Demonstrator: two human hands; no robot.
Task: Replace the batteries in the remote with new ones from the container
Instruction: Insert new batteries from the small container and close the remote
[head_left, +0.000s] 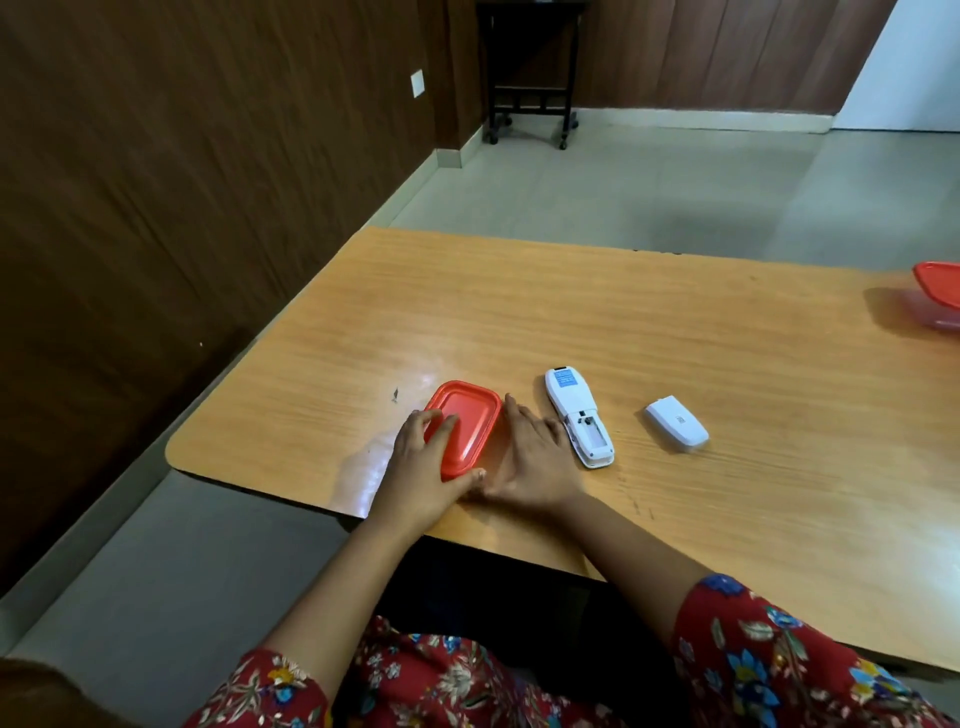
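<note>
Head view: left hand gripping red-lidded container; right hand pressing flat against its right side, fingers together; remote lying right.

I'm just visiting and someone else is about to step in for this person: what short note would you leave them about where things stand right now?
Left hand: gripping the near left corner of the red-lidded container, lid on.
Right hand: flat against the container's right side, holding nothing.
Remote: face down on the table, right of the container, battery bay open; whether cells are inside is unclear.
Battery cover: off, lying further right.
Done: cover removed.
Left: open the container, fit new batteries, refit the cover.
A second red-lidded container sits at the far right edge.
</note>
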